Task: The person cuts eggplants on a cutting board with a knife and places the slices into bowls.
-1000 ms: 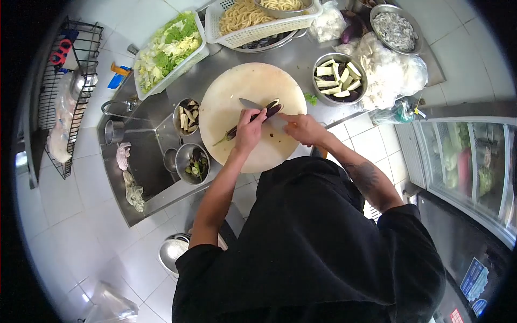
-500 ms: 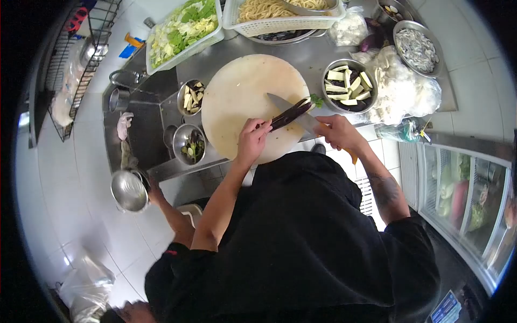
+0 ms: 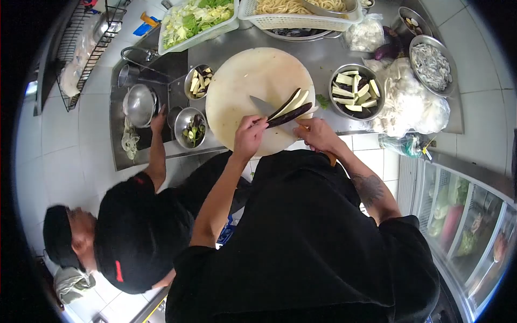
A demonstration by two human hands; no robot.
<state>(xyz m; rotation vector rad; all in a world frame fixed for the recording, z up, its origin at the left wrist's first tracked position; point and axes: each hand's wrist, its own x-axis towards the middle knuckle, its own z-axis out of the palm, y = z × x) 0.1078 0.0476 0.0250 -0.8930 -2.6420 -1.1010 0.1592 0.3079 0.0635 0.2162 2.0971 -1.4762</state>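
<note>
Over the round cutting board (image 3: pixel 242 72), my left hand (image 3: pixel 249 137) pinches one end of a dark purple eggplant (image 3: pixel 290 115). Lengthwise it is split, its pale strips fanned apart toward the upper right. My right hand (image 3: pixel 319 135) is wrapped round the orange handle of a kitchen knife (image 3: pixel 259 104). The blade points left beneath the eggplant, which hides its middle. Right of the board stands a steel bowl (image 3: pixel 335 105) of cut eggplant pieces. Two smaller bowls lie to the left, one with eggplant pieces (image 3: pixel 200 82), the other with green stem trimmings (image 3: pixel 193 132).
A co-worker (image 3: pixel 145 226) at my left holds a metal bowl (image 3: pixel 139 105) over the sink (image 3: pixel 145 151). Behind the board are a basket of lettuce (image 3: pixel 202 35) and a basket of noodles (image 3: pixel 301 22). Bagged mushrooms (image 3: pixel 406 102) and a glass-door fridge (image 3: pixel 468 215) are on the right.
The eggplant has gone from one closed piece to spread strips. The knife has shifted left under it. The co-worker has come into fuller view, bringing the metal bowl up to the sink.
</note>
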